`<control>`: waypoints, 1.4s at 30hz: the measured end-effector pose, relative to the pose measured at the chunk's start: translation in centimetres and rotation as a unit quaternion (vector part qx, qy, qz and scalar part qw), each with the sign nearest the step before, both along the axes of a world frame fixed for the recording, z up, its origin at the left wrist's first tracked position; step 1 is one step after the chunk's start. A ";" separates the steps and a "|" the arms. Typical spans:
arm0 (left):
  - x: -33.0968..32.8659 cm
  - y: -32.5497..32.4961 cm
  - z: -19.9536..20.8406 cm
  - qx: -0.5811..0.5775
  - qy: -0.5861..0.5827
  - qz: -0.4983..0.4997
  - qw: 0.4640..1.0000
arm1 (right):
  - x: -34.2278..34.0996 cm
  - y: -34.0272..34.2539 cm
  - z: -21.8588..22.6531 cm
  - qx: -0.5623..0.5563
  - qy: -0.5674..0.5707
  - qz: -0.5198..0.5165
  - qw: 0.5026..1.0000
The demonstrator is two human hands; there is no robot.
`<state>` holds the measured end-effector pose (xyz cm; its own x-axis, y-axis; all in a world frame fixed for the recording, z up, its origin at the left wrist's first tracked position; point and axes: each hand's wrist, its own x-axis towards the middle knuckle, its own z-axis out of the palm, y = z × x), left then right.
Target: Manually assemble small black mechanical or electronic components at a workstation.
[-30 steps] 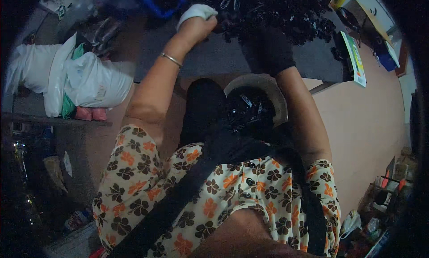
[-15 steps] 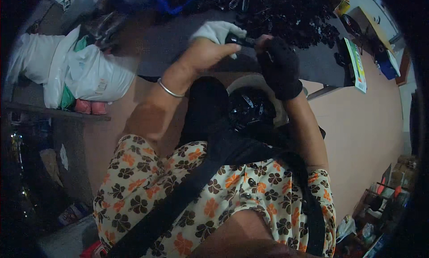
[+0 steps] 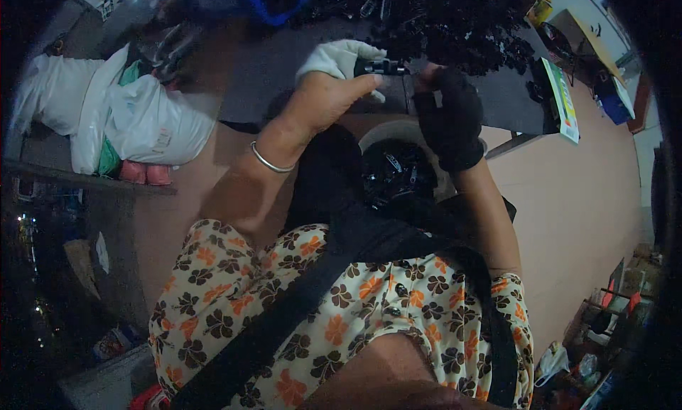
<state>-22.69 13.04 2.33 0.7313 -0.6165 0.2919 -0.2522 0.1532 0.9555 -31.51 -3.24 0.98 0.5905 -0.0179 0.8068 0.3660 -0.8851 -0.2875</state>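
Observation:
My left hand (image 3: 330,76), in a white glove that leaves the thumb bare, is closed around a small black tool-like piece (image 3: 380,67). A short metal tip sticks out of its right end. To the right of that tip is my right hand (image 3: 451,111), in a black fingerless glove, a small gap away. Its fingers look bent, but they are dark and blurred, so anything between them cannot be made out. Both hands are over the near edge of a dark table (image 3: 277,62). Below them, by my lap, a pale round bucket (image 3: 446,172) holds black and shiny metal pieces (image 3: 398,170).
A large heap of small black parts (image 3: 455,33) covers the table's far side, beside a blue-rimmed tray (image 3: 273,19). White sacks (image 3: 156,119) lie on a shelf at the left. A flat colourful packet (image 3: 563,101) rests at the table's right edge.
My right hand has come away from the right end of the black piece and moved slightly down and right. The metal tip now shows. My left hand still holds the piece.

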 end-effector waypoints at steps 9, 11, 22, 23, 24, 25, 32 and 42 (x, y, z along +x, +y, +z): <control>-0.7 0.3 -0.6 0.023 0.051 -0.044 0.997 | -0.1 -0.4 0.6 -0.151 0.032 0.031 0.988; -0.8 0.5 -0.6 0.001 0.090 -0.055 0.994 | -0.4 -0.7 0.7 -0.174 0.030 0.026 0.984; -1.6 0.3 -0.1 0.077 -0.111 -0.019 0.991 | -0.8 0.2 0.6 0.260 0.265 0.124 0.920; -1.8 0.3 -0.3 0.077 -0.112 -0.019 0.991 | -0.8 0.1 0.5 0.260 0.264 0.125 0.920; -1.9 0.3 -0.8 0.068 -0.117 -0.022 0.991 | -0.9 -0.2 0.4 0.215 0.284 0.107 0.928; -1.9 0.2 -1.1 0.060 -0.122 -0.025 0.990 | -1.0 -0.5 0.4 0.170 0.303 0.088 0.934; 3.8 -1.7 -1.1 0.240 -0.265 -0.058 0.932 | -0.8 -3.6 -0.3 0.056 0.382 0.071 0.920; 13.8 -11.0 -1.5 0.423 -0.510 0.149 0.734 | 3.7 -7.6 -2.1 -0.024 0.089 -0.110 0.990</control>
